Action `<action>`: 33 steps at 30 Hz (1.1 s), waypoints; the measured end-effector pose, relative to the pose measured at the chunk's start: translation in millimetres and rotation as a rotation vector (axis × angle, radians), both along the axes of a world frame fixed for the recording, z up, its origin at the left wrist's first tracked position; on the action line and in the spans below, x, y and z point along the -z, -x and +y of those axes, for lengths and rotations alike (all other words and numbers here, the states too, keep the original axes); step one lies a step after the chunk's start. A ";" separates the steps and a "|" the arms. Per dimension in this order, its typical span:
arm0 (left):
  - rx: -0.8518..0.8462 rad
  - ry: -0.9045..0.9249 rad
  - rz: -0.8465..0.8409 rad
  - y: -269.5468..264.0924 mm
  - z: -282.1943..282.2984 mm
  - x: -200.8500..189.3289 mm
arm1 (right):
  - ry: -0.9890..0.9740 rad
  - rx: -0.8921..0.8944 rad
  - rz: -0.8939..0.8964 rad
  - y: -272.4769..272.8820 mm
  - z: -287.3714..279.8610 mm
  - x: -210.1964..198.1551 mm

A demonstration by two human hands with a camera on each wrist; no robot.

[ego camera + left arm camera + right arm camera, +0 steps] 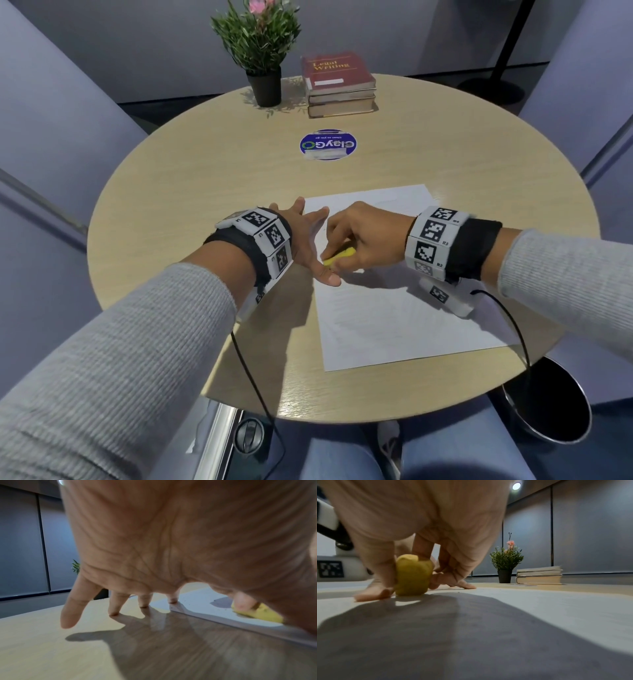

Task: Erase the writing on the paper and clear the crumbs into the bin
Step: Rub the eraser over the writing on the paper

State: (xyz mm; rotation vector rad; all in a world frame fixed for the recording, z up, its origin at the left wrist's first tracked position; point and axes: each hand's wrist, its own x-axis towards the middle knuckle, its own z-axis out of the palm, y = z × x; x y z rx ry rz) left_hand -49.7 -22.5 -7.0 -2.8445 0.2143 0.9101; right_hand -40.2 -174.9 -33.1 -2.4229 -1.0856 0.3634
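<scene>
A white sheet of paper [394,308] lies on the round wooden table [205,178]. My right hand [363,236] grips a yellow eraser [339,257] and presses it onto the paper's left part; the right wrist view shows the eraser [413,574] pinched between thumb and fingers, touching the sheet [539,604]. My left hand [308,236] lies flat with spread fingers over the paper's left edge, thumb on the sheet beside the eraser. In the left wrist view its fingertips [113,611] rest on the table and paper [202,604], with dark crumbs near the eraser [257,614].
A black bin [551,404] stands below the table's near right edge. At the far side stand a potted plant [260,51] and a stack of books [339,82]. A round blue sticker [329,144] marks the table's middle. Padded chairs surround the table.
</scene>
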 end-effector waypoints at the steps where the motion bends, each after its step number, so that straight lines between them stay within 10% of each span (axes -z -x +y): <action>1: 0.002 -0.004 -0.004 0.3 0.1 -0.2 | 0.011 0.018 0.005 -2.4 -1.4 -1.2; 5: 0.023 -0.006 -0.007 6.1 -3.7 -6.1 | 0.060 0.225 -0.105 -18.2 -8.9 -1.1; 33: 0.005 -0.006 -0.010 0.1 -1.5 2.4 | 0.013 0.011 0.028 7.3 -3.5 5.5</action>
